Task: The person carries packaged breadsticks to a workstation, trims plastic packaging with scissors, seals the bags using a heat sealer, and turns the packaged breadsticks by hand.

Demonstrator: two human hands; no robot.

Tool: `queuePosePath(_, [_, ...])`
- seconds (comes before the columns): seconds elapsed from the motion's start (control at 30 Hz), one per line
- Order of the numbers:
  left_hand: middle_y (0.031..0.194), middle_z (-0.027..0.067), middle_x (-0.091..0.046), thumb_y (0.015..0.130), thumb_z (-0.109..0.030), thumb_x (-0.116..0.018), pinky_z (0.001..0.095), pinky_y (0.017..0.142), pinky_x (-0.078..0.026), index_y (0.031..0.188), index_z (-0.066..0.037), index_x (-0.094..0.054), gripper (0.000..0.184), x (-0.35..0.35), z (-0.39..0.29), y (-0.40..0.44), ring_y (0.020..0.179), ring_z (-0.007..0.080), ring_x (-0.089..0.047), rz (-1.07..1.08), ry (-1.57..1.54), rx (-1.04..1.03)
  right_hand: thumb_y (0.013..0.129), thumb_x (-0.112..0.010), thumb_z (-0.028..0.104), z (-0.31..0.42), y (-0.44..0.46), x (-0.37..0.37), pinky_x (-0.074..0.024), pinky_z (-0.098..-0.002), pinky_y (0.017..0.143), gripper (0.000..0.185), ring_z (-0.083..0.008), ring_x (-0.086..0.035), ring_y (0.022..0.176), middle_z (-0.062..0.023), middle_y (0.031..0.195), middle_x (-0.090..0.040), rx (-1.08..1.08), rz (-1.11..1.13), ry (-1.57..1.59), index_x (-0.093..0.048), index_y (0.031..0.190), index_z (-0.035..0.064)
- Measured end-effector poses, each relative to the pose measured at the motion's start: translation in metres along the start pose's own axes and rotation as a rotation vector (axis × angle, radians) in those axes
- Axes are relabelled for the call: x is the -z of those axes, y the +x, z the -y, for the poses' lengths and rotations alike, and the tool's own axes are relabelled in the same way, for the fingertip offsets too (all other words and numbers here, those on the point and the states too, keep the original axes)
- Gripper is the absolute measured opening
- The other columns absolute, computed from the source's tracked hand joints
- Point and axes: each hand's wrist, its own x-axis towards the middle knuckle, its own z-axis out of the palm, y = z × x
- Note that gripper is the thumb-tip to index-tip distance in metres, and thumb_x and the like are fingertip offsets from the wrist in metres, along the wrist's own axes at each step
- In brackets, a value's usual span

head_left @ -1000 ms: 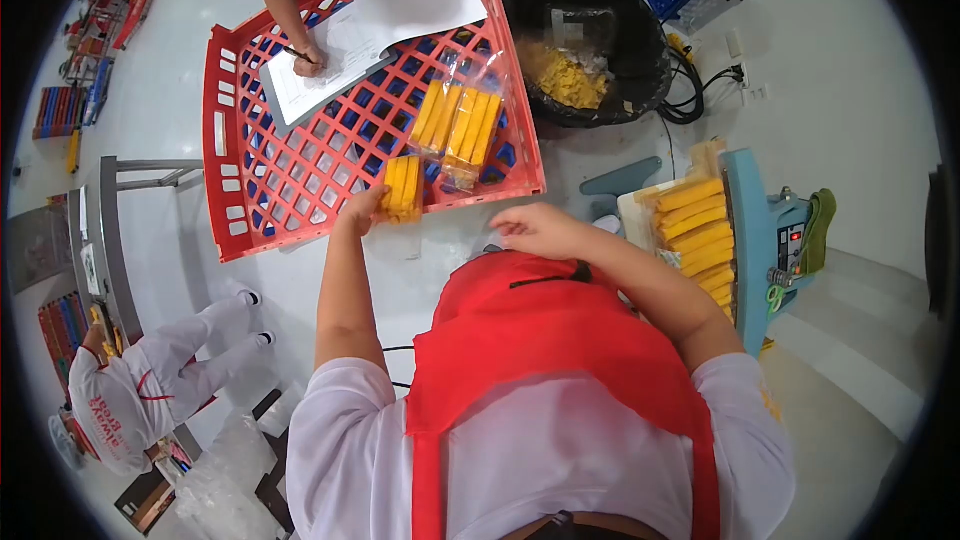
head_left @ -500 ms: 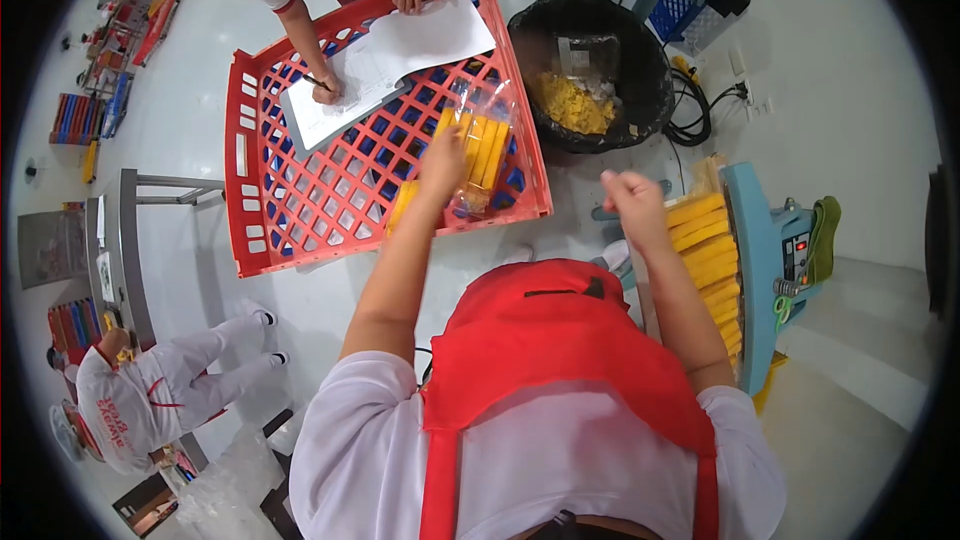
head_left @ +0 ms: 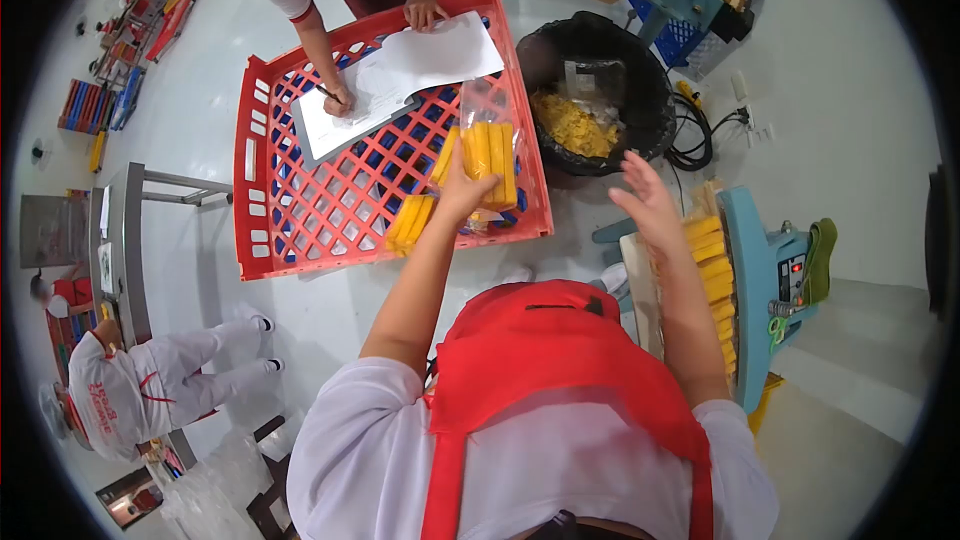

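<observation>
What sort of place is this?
Probably a food-packing room: clear packs of yellow sticks on a red plastic crate, what looks like a bag sealer, and a black-lined bin.

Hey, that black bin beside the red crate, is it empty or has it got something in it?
Not empty: inside the black bin are yellow scraps and some clear plastic.

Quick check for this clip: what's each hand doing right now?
Left hand: closed on a clear pack of yellow sticks; whether it is lifted cannot be told.
Right hand: open, holding nothing.
</observation>
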Motion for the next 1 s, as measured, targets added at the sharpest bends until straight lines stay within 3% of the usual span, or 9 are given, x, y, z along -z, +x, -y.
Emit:
queuePosePath(0.03, [0.126,0.0165,-0.035,0.065,-0.008,-0.064,0.0361,0.094,-0.034,0.136,-0.007,-0.004,0.092,0.001,-0.026,-0.012,0.115,0.0265,-0.04,0.118,-0.527,0.013,0.073,-0.062,0.008,0.001,0.007,-0.01,-0.0362,-0.0335,0.089,0.068,-0.0178,-0.039,0.111,-0.009,0.128,-0.036,-0.075,0.064,0.204,-0.028,0.132,0.011])
queuePosePath(0.17, [0.134,0.0129,-0.025,0.068,0.0,-0.059,0.0331,0.097,-0.028,0.136,-0.007,0.0,0.09,-0.016,-0.082,-0.041,0.121,0.022,-0.031,0.213,-0.697,-0.224,0.075,-0.061,0.011,0.034,0.014,-0.041,-0.0338,-0.0324,0.093,0.068,-0.0188,-0.037,0.116,-0.0083,0.128,-0.036,-0.214,0.298,0.635,-0.025,0.133,0.01])
queuePosePath(0.23, [0.138,0.0123,-0.015,0.069,-0.002,-0.059,0.0327,0.1,-0.023,0.136,-0.007,0.002,0.09,-0.021,-0.099,-0.051,0.125,0.0207,-0.023,0.239,-0.573,-0.391,0.074,-0.061,0.007,0.052,0.01,-0.049,-0.0331,-0.0309,0.093,0.075,-0.0184,-0.038,0.115,-0.0125,0.125,-0.038,-0.035,0.55,0.717,-0.017,0.135,0.006])
queuePosePath(0.43, [0.137,0.0227,-0.011,0.067,-0.007,-0.061,0.0396,0.102,-0.014,0.136,-0.007,-0.005,0.089,-0.008,-0.117,-0.055,0.129,0.0347,-0.011,0.291,0.055,-0.555,0.072,-0.063,0.007,0.063,0.003,-0.033,-0.0379,-0.0297,0.089,0.071,-0.0167,-0.043,0.109,-0.0071,0.121,-0.044,0.465,0.38,0.13,-0.023,0.131,0.0039])
queuePosePath(0.5, [0.139,0.0237,-0.006,0.067,-0.008,-0.063,0.0402,0.103,-0.011,0.136,-0.008,-0.005,0.09,-0.013,-0.135,-0.06,0.13,0.0355,-0.003,0.103,0.312,-0.99,0.07,-0.067,0.012,0.084,-0.013,-0.027,-0.0353,-0.0303,0.092,0.071,-0.0174,-0.043,0.11,-0.0086,0.121,-0.044,0.422,0.278,-0.093,-0.027,0.128,0.0008])
queuePosePath(0.57, [0.139,0.0243,-0.002,0.067,-0.009,-0.063,0.0409,0.103,-0.01,0.136,-0.01,-0.005,0.09,-0.027,-0.124,-0.059,0.13,0.0367,0.002,0.182,0.099,-0.825,0.067,-0.071,0.018,0.075,-0.016,-0.029,-0.0317,-0.0308,0.095,0.077,-0.0211,-0.041,0.113,-0.0118,0.124,-0.041,0.529,0.245,0.191,-0.027,0.128,-0.001])
queuePosePath(0.8, [0.132,0.0134,-0.027,0.069,-0.011,-0.069,0.0347,0.098,-0.032,0.133,-0.007,0.008,0.1,-0.028,-0.142,-0.07,0.119,0.0229,-0.035,0.243,0.175,-0.762,0.066,-0.069,0.013,0.066,-0.018,-0.027,-0.0246,-0.0329,0.1,0.082,-0.0287,-0.028,0.124,-0.0181,0.136,-0.023,0.721,0.127,-0.079,-0.021,0.132,0.0017])
queuePosePath(0.9, [0.13,0.0129,-0.03,0.071,-0.008,-0.066,0.0353,0.098,-0.032,0.132,-0.007,0.008,0.096,-0.037,-0.148,-0.074,0.12,0.0214,-0.035,0.354,-0.24,-0.708,0.065,-0.067,0.01,0.086,-0.029,-0.021,-0.0252,-0.0336,0.1,0.081,-0.0299,-0.027,0.125,-0.0178,0.137,-0.022,0.815,0.024,-0.304,-0.023,0.133,0.0043])
queuePosePath(1.0, [0.124,0.0121,-0.04,0.076,-0.008,-0.061,0.0339,0.095,-0.034,0.132,-0.004,-0.01,0.077,-0.032,-0.14,-0.071,0.116,0.0203,-0.04,0.273,0.23,-0.894,0.065,-0.066,0.009,0.084,-0.029,-0.02,-0.0259,-0.0343,0.1,0.08,-0.0307,-0.026,0.125,-0.0174,0.136,-0.023,0.853,-0.034,-0.385,-0.023,0.133,0.0051])
